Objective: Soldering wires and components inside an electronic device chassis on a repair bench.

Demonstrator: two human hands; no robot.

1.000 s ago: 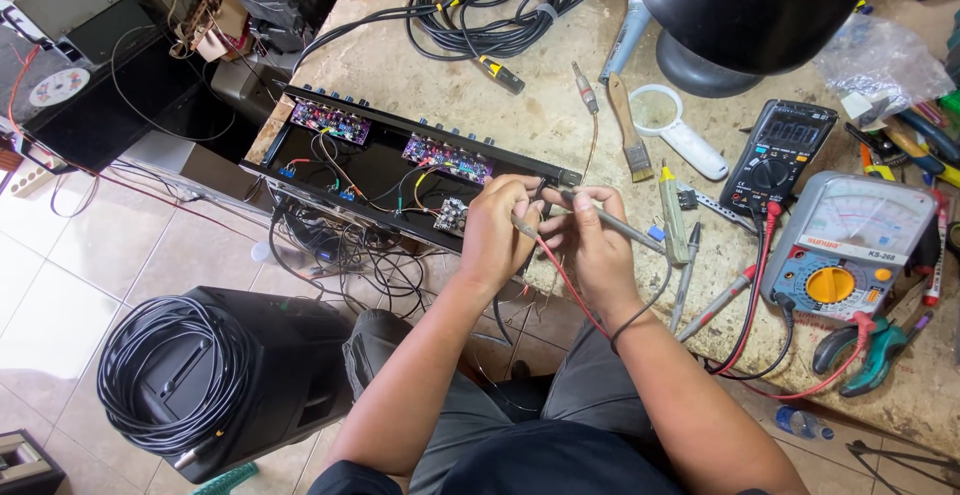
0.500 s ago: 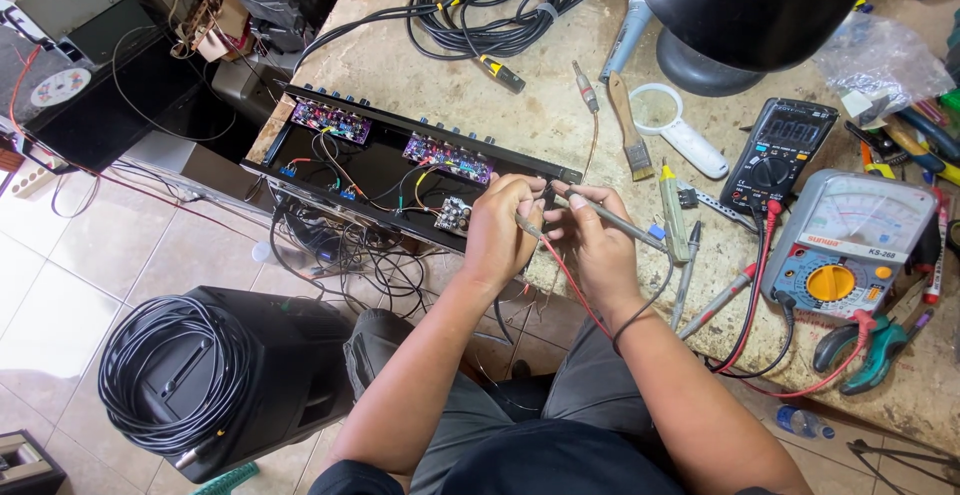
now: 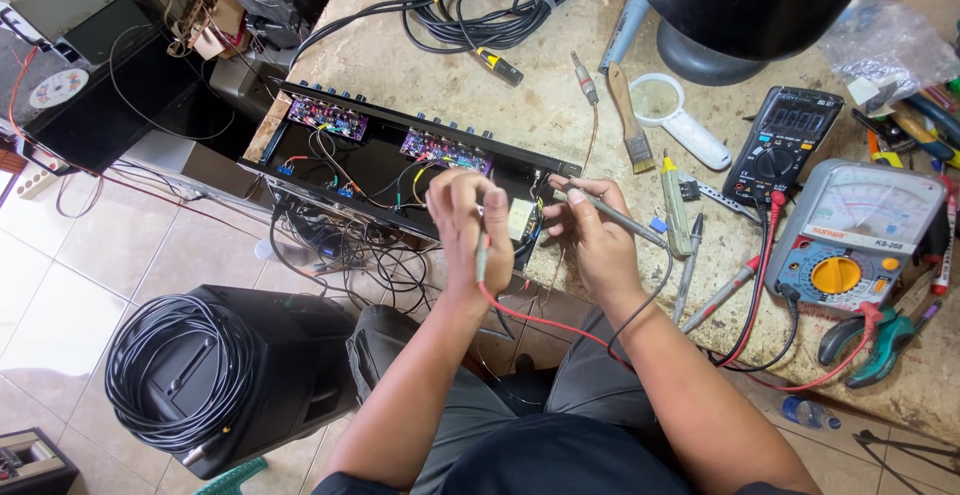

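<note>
Both forearms are bare — no sleeves, watch or gloves on the left hand or the right hand. Grey trousers cover the legs — a dark shirt shows below.

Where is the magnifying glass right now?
In the head view, the magnifying glass lies on the workbench, up and to the right of the hands, between the paintbrush and the black digital multimeter.
</note>
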